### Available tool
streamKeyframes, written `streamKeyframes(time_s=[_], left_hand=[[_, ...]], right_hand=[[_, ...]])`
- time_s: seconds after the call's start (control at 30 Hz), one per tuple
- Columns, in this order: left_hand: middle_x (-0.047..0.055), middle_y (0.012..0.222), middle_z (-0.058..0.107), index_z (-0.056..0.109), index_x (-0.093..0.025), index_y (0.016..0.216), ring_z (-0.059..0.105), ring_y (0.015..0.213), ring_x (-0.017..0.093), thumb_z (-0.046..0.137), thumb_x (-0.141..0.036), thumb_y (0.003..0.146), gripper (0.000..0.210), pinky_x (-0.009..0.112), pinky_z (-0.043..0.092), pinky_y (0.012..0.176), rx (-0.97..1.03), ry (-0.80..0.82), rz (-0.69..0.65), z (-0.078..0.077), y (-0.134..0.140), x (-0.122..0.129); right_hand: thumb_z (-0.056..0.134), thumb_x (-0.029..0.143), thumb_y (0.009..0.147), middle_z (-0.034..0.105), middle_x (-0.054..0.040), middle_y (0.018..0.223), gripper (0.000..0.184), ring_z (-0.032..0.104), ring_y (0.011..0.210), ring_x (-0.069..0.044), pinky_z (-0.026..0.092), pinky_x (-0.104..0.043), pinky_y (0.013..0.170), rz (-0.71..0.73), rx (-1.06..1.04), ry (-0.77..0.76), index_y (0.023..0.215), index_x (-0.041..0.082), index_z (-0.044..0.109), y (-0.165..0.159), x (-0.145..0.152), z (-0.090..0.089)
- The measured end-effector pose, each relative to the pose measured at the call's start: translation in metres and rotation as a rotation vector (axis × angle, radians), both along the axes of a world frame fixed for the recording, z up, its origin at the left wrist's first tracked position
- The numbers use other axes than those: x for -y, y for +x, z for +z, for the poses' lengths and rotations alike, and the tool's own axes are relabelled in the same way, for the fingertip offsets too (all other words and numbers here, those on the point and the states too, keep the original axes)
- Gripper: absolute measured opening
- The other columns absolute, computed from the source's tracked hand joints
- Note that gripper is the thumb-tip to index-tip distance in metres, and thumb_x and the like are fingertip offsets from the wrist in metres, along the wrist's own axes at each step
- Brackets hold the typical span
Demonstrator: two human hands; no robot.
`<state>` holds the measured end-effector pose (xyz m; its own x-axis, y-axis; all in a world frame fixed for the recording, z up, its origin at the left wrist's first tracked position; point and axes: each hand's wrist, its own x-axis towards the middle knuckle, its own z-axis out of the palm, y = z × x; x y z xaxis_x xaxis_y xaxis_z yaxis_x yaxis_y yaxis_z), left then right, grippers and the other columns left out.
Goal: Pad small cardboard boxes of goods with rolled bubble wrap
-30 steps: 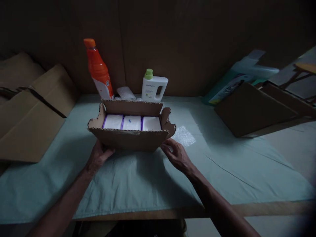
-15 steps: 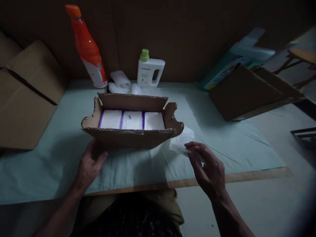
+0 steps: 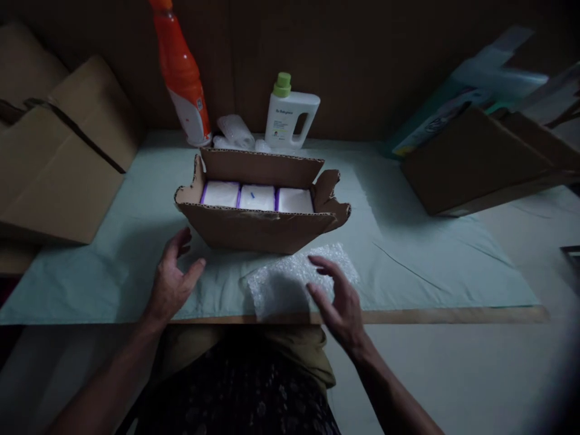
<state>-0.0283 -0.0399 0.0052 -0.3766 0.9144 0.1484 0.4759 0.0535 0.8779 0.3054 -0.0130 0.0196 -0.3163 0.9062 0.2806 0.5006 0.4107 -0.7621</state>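
An open cardboard box (image 3: 254, 229) stands on the cloth-covered table, its flaps raised. Inside it sit three white-topped packs (image 3: 257, 197) with purple sides, in a row. My left hand (image 3: 174, 281) is beside the box's near left corner, fingers apart and holding nothing. A sheet of bubble wrap (image 3: 283, 290) lies flat in front of the box, reaching the table's front edge. Over its right part is my right hand (image 3: 338, 302), thumb and fingers apart with nothing between them; whether it touches the wrap I cannot tell.
Behind the box stand an orange-red bottle (image 3: 183, 78), a white jug with a green cap (image 3: 290, 121) and rolled bubble wrap (image 3: 236, 131). Large cartons (image 3: 58, 163) are at the left. Another open carton (image 3: 480, 160) and a teal bottle (image 3: 435, 115) occupy the right.
The bubble wrap has come from beside the box's right end to the front of it. My right hand has let go of it and moved left. My left hand has opened wider.
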Motion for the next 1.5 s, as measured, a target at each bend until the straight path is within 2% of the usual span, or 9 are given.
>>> streamKeyframes(time_s=[0.07,0.47,0.63,0.77,0.9,1.0,1.2,1.33,1.5], left_hand=[[0.013,0.149,0.056,0.046,-0.023,0.150,0.058,0.133,0.033,0.070,-0.037,0.083,0.073,0.054,0.049,0.112,0.004,0.050,-0.043,0.001,-0.002,-0.008],[0.013,0.144,0.060,0.040,-0.020,0.154,0.059,0.133,0.032,0.068,-0.027,0.082,0.077,0.050,0.047,0.115,0.158,0.177,-0.217,0.004,0.023,-0.084],[0.014,0.152,0.054,0.047,-0.020,0.151,0.049,0.143,0.037,0.069,-0.035,0.085,0.071,0.057,0.037,0.122,-0.069,0.048,-0.147,-0.006,0.010,-0.045],[0.016,0.134,0.064,0.072,-0.019,0.116,0.053,0.135,0.041,0.068,-0.041,0.087,0.036,0.061,0.040,0.119,-0.392,0.023,-0.166,-0.017,0.030,0.006],[0.018,0.140,0.061,0.071,-0.019,0.087,0.045,0.142,0.043,0.072,-0.030,0.082,0.012,0.062,0.042,0.115,-0.537,0.016,-0.226,-0.021,0.082,0.025],[0.014,0.133,0.067,0.062,-0.021,0.075,0.055,0.135,0.036,0.064,-0.020,0.084,0.009,0.053,0.048,0.111,-0.445,0.052,-0.210,-0.012,0.099,0.022],[0.000,0.078,0.068,0.061,-0.022,0.099,0.067,0.072,0.018,0.062,-0.031,0.084,0.017,0.032,0.056,0.071,-0.186,-0.084,0.021,0.004,0.055,0.010],[0.006,0.091,0.071,0.058,-0.016,0.128,0.069,0.089,0.026,0.066,-0.027,0.080,0.050,0.044,0.057,0.086,-0.477,-0.147,0.026,0.000,0.027,0.001],[0.019,0.128,0.068,0.053,-0.011,0.140,0.063,0.124,0.034,0.060,-0.024,0.093,0.049,0.053,0.049,0.108,-0.753,0.178,-0.067,0.006,0.043,0.008]], right_hand=[[0.061,0.043,0.097,0.063,-0.0134,0.140,0.052,0.063,0.125,-0.031,0.058,-0.052,0.097,-0.117,-0.016,-0.039,0.146,0.029,0.049,0.004,-0.020,0.000],[0.062,0.058,0.091,0.066,-0.0110,0.135,0.057,0.064,0.118,-0.028,0.056,-0.048,0.098,-0.059,-0.083,-0.052,0.137,0.025,0.054,-0.023,-0.099,0.003],[0.060,0.053,0.094,0.068,-0.0126,0.136,0.052,0.065,0.120,-0.030,0.055,-0.049,0.097,-0.083,0.091,-0.126,0.137,0.024,0.060,0.037,-0.084,-0.006],[0.061,0.055,0.089,0.068,-0.0191,0.133,0.053,0.062,0.124,-0.037,0.051,-0.057,0.100,-0.270,0.334,-0.070,0.125,0.018,0.067,0.081,-0.076,-0.029],[0.061,0.051,0.083,0.069,-0.0182,0.131,0.037,0.062,0.122,-0.037,0.047,-0.060,0.102,-0.340,0.411,-0.014,0.100,0.019,0.068,0.075,-0.071,-0.044],[0.056,0.046,0.087,0.076,-0.0127,0.106,0.025,0.070,0.100,-0.029,0.053,-0.051,0.092,-0.334,0.272,-0.030,0.085,0.022,0.061,0.054,-0.055,-0.035],[0.061,0.041,0.089,0.073,-0.0069,0.096,0.050,0.068,0.081,-0.023,0.054,-0.039,0.075,-0.371,0.172,-0.031,0.134,0.021,0.055,0.023,-0.030,-0.022],[0.060,0.030,0.088,0.072,-0.0167,0.119,0.059,0.067,0.105,-0.032,0.051,-0.049,0.090,-0.319,0.457,0.062,0.144,0.016,0.051,0.018,-0.033,-0.031],[0.053,0.030,0.098,0.054,-0.0204,0.152,0.049,0.056,0.132,-0.038,0.047,-0.054,0.101,-0.246,0.581,0.243,0.144,0.016,0.054,-0.003,-0.026,-0.023]])
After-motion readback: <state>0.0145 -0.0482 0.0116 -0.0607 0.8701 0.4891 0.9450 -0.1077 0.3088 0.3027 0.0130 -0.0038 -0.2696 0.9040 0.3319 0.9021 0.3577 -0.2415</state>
